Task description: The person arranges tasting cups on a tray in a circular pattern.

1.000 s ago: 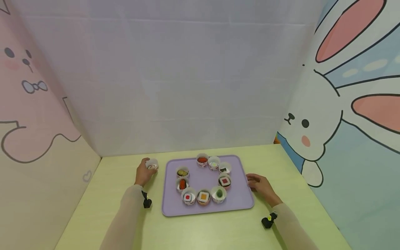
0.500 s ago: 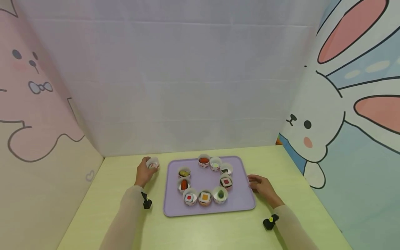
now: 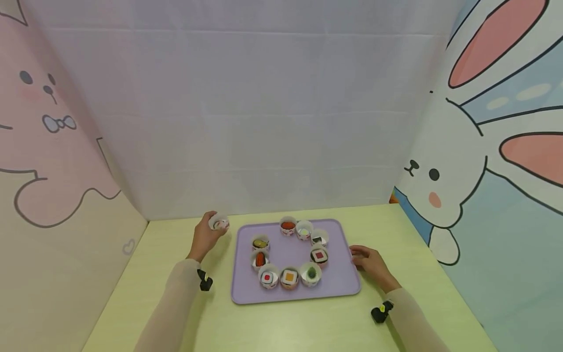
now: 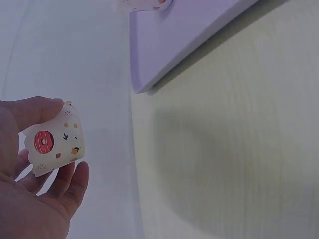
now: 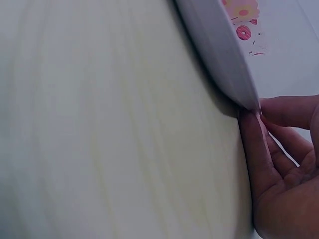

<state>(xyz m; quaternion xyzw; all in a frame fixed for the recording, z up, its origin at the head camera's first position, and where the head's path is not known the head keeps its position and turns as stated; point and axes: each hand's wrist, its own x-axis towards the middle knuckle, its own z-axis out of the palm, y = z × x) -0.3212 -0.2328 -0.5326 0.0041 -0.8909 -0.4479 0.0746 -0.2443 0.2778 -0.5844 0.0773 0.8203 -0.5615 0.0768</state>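
Observation:
Between thumb and fingers, my left hand (image 3: pixel 205 239) holds a small white paper baking cup (image 3: pixel 219 223). It is raised above the table, just left of the lavender tray (image 3: pixel 286 252). Its side carries a printed pink doughnut in the left wrist view, where the paper cup (image 4: pixel 59 142) tilts; a pale filling shows from above. My right hand (image 3: pixel 373 267) is at the tray's right edge. Up close, the right hand (image 5: pixel 286 169) pinches the tray's rim (image 5: pixel 219 55) between thumb and fingers.
A ring of similar cups stands on the tray, holding small sushi-like pieces, among them an orange-topped square (image 3: pixel 289 277), a green piece (image 3: pixel 311 273) and a red one (image 3: pixel 288 226). Pale yellow table (image 3: pixel 281 327); a white cloth wall (image 3: pixel 264 122) behind, printed panels at both sides.
My left hand has lifted the paper cup off the table, up and slightly to the right. The right hand stays at the tray's edge, and the tray's cups keep their arrangement.

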